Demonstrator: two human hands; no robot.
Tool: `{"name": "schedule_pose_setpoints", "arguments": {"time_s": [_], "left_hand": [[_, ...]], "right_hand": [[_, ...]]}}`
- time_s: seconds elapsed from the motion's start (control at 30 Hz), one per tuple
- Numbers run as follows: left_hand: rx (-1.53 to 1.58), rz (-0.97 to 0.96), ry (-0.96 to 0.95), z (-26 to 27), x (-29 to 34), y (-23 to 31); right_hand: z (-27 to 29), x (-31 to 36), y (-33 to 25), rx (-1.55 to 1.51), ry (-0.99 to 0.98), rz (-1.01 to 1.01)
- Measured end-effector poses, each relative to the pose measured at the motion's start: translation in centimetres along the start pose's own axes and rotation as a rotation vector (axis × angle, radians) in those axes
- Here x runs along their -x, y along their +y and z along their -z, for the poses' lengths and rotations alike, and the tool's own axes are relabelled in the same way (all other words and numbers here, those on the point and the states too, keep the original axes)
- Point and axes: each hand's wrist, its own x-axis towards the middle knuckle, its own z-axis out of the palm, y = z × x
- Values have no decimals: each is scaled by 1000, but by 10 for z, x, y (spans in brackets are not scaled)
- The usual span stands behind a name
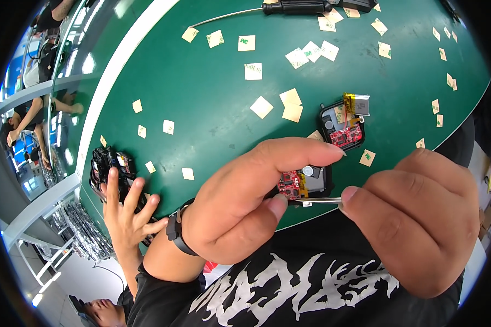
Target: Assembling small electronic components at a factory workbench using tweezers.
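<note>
My left hand (237, 199) pinches a small black electronic casing (326, 180) between thumb and forefinger. A red circuit board (291, 185) and a round silver part show inside it. Closed around metal tweezers (324, 200), my right hand (420, 218) brings their tips to the casing's near edge, by a small white piece. What the tips grip, if anything, is too small to make out. Just beyond lies a second open casing (326, 117) with its own red board, and a silver battery pouch (360, 104) with yellow tape sticks out at its far edge.
Many small square adhesive pads (262, 107) are scattered over the green table (213, 98). A black-handled screwdriver (297, 7) lies at the far edge. On the left, another person's hand (128, 210) reaches to a pile of black casings (112, 163).
</note>
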Motion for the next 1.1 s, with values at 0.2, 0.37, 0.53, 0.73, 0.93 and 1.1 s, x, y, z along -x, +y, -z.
{"name": "schedule_pose_setpoints", "arguments": {"time_s": [0.2,0.37,0.53,0.73,0.93,1.1], "left_hand": [[1,38,-16,1,-1,1],[14,23,-29,2,-3,1],[-2,5,-25,4,-1,-1],[188,284,40,-1,-9,15],[328,383,129,-5,-7,21],[302,405,141,-8,-8,23]], "right_hand": [[10,-3,-1,26,-51,-25],[11,-1,4,61,-24,9],[5,-7,2,-25,-98,17],[-4,-2,8,-123,37,-50],[3,-5,6,-155,24,-121],[-2,-4,5,-154,16,-116]]}}
